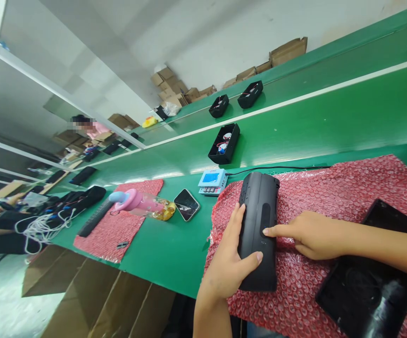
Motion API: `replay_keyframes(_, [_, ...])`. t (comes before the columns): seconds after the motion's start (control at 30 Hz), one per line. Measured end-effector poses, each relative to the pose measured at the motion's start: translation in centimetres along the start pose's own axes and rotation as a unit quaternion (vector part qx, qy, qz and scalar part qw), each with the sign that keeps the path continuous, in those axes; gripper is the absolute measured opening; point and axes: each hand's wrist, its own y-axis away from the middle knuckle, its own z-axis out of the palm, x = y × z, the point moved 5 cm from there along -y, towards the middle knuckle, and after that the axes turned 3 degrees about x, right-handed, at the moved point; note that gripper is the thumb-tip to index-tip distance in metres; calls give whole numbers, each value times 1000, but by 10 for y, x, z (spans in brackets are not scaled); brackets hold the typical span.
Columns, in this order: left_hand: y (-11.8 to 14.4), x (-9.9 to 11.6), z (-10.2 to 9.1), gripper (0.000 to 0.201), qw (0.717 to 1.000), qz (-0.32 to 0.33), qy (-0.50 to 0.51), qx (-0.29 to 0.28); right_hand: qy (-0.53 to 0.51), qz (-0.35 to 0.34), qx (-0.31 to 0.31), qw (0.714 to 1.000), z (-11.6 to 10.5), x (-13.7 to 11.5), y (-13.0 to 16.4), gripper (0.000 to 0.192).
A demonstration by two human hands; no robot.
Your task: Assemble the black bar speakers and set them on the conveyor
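On top of a long green table (pixel 175 249) lies a sheet of red bubble wrap (pixel 330 197), and a long black speaker (pixel 259 225) rests flat on it. The left hand (pixel 229 263) holds the speaker by its near side, with the thumb over the top and the fingers along the edge. The right hand (pixel 307 232) is not gripping anything; its pointing finger is stretched out and presses on the top of the speaker. A flat black panel (pixel 372 281) lies on the wrap under the right arm, and the picture edge cuts part of it off. Just past the speaker sits a small blue meter (pixel 213 181) with a black wire running from it. Near that are a phone (pixel 187 204) and a pink bottle (pixel 138 202) lying down. An open black box (pixel 224 143) sits farther up on the green belt, with small red and white parts inside that are too tiny to make out. Two more black boxes sit beyond it. Brown cardboard boxes (pixel 170 87) are piled by the white wall. Far off to the left, another person in pink (pixel 95 129) is at the table, too blurry to see well.
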Motion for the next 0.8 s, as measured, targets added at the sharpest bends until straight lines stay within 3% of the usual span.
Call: replay_keyframes(0.8, [0, -1, 1, 84, 1000, 11, -2, 7, 11, -3, 13, 1000, 0, 1, 1, 62])
